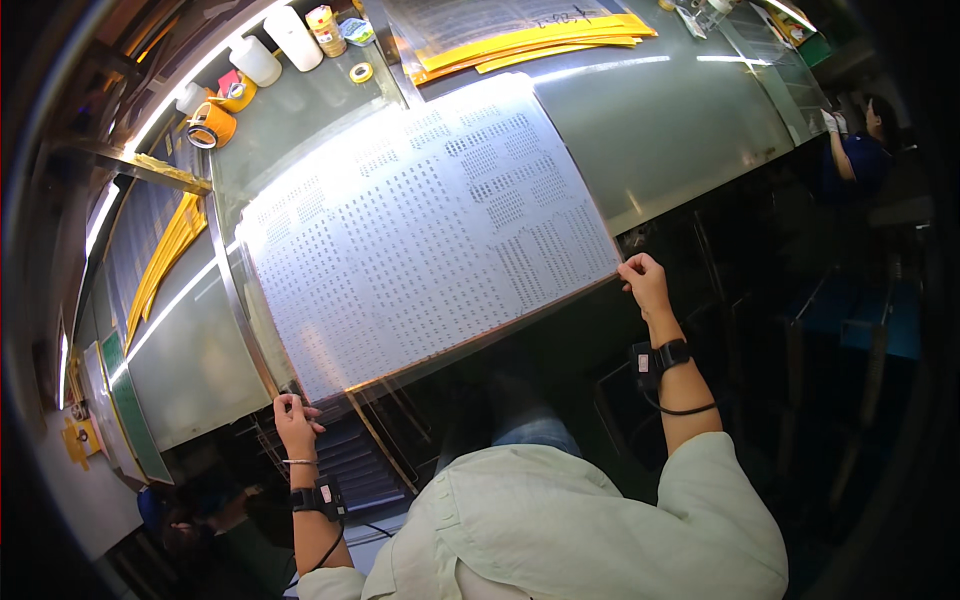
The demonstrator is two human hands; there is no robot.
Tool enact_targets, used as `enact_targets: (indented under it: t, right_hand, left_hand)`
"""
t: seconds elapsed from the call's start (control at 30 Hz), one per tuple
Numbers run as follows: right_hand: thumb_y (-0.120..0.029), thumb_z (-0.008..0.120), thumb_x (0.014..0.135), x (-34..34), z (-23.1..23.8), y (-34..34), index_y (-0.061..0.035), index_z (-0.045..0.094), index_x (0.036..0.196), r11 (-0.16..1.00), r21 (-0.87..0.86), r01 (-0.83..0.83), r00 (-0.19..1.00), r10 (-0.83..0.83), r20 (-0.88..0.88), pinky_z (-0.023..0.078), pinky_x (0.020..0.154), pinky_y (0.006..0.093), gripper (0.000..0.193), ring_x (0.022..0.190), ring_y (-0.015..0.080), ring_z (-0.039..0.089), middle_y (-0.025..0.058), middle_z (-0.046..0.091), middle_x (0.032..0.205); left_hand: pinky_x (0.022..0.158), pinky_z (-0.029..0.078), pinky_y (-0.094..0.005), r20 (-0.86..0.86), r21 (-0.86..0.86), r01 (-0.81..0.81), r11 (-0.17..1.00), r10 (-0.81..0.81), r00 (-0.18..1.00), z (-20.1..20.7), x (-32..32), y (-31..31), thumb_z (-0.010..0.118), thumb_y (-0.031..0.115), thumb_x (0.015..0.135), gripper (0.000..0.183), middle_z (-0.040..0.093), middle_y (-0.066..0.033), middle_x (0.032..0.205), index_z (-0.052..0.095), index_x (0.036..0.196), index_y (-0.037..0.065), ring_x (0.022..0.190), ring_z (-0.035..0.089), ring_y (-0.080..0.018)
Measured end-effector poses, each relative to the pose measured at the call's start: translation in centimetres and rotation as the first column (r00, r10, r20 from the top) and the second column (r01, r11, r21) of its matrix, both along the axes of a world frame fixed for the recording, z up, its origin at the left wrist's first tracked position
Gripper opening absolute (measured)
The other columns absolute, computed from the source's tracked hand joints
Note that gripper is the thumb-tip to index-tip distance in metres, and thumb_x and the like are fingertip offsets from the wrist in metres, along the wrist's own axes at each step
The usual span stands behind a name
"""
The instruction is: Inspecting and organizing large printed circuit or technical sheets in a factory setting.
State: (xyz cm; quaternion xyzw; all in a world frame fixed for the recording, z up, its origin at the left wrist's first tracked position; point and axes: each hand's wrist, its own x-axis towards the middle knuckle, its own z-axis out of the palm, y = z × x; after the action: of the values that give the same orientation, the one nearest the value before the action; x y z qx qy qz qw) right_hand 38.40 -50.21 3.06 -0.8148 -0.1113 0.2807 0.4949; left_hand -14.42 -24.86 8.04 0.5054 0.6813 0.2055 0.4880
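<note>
A large pale sheet covered with rows and blocks of small dark marks lies tilted across the grey worktable. Its near edge reaches out past the table's front edge. At the near left corner my left hand is closed, thumb and fingers pinched on the sheet. My right hand pinches the near right corner between thumb and fingertips. Both wrists carry a black strapped device with a cable. Glare whitens the sheet's far left part.
Yellow-edged film sheets are stacked at the back; more yellow-edged sheets lie left. White bottles, an orange tape roll and a small yellow roll stand at the far left. A person is at the far right.
</note>
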Motion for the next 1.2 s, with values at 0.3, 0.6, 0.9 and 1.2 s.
enact_targets:
  t: [0.3,0.6,0.9,1.2]
  right_hand:
    - [0.001,0.056,0.078,-0.1,0.2,0.0,0.0002,0.050,0.074,0.989,0.137,0.048,0.988,-0.027,-0.150,0.051,0.057,0.0237,0.007,0.058,0.0110,0.054,0.0038,0.052,0.067]
    - [0.002,0.054,0.078,0.4,-0.1,0.2,-0.0003,0.048,0.074,0.994,0.109,-0.019,0.992,0.033,-0.123,0.051,0.058,0.0246,0.008,0.059,0.0125,0.056,0.0049,0.052,0.067]
    - [0.001,0.055,0.079,0.2,-0.1,-0.1,-0.0023,0.047,0.072,0.990,0.132,-0.057,0.988,0.075,-0.138,0.051,0.063,0.0246,0.011,0.061,0.0117,0.055,0.0041,0.052,0.070]
    - [0.001,0.053,0.079,-0.1,-0.9,-0.2,-0.0015,0.046,0.072,0.989,0.143,-0.044,0.994,0.057,-0.093,0.052,0.060,0.0249,0.010,0.060,0.0105,0.053,0.0041,0.051,0.069]
  left_hand:
    - [0.029,0.034,-0.0195,0.041,0.031,-0.002,1.000,0.001,0.999,-0.6,-0.5,0.1,0.044,0.017,0.090,0.013,0.054,-0.0085,0.055,0.043,0.092,0.005,0.032,0.043,-0.0094]
    - [0.031,0.033,-0.0175,0.061,-0.095,-0.061,0.994,0.067,0.996,-1.1,-0.8,0.0,0.049,0.018,0.088,0.013,0.056,-0.0069,0.060,0.045,0.090,0.006,0.037,0.045,-0.0073]
    - [0.047,0.042,-0.0158,0.122,-0.126,-0.143,0.982,0.159,0.980,-2.4,-1.8,-1.1,0.055,0.011,0.084,0.007,0.058,-0.0039,0.069,0.051,0.084,0.005,0.056,0.056,-0.0078]
    - [0.051,0.042,-0.0194,-0.151,0.576,0.066,0.815,0.026,0.988,2.7,2.8,-1.8,0.053,0.002,0.083,0.004,0.055,-0.0035,0.068,0.052,0.080,0.001,0.054,0.051,-0.0076]
